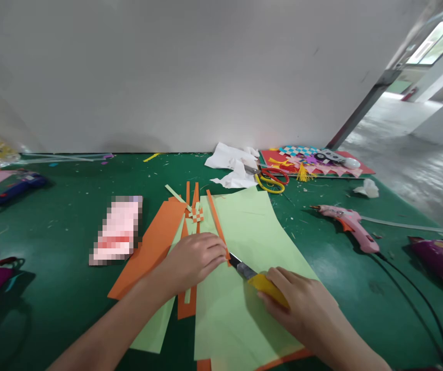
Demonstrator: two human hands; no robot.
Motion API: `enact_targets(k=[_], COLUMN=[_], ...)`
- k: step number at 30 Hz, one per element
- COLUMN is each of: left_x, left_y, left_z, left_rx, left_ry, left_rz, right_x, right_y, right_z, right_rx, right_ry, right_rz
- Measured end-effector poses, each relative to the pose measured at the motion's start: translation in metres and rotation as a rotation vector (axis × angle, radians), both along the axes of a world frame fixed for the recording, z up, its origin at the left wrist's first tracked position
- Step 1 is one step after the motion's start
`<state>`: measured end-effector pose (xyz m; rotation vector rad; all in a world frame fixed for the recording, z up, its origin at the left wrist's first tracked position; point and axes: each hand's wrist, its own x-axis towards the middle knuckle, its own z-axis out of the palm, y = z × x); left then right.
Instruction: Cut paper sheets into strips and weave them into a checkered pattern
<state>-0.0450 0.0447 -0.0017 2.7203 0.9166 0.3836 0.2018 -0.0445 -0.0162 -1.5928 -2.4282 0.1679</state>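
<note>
My right hand (299,304) grips the yellow handle of a utility knife (258,281), its blade angled up and left over light green paper (244,309). The blade tip meets the lower end of a narrow orange paper strip (217,219). My left hand (196,260) is closed, its fingertips pinching that strip's lower end beside the blade. Just beyond the left hand lies a small orange-and-green woven paper piece (196,214) with loose strips sticking out. An orange sheet (152,247) lies under and left of my left forearm.
Scissors (271,178) and crumpled white paper (233,162) lie at the back. A pink glue gun (347,224) with its cord rests at the right, a purple object (441,263) beside it. A blue tool (16,186) is at the left. A pixelated pink item (117,232) lies nearer.
</note>
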Motion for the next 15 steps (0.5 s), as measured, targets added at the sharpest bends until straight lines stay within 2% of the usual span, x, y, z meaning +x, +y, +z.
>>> enact_targets(k=[9, 15], left_x=[0.0000, -0.0007], left_y=[-0.0014, -0.0023], left_z=[0.0004, 0.0032], left_rx=[-0.023, -0.040], left_ry=[0.007, 0.025], left_rz=[0.008, 0.025], right_x=[0.0078, 0.0025], right_y=[-0.0031, 0.0025], right_z=[0.0014, 0.0043], right_rx=[-0.122, -0.069], right_ry=[0.034, 0.017], right_rz=[0.034, 0.024])
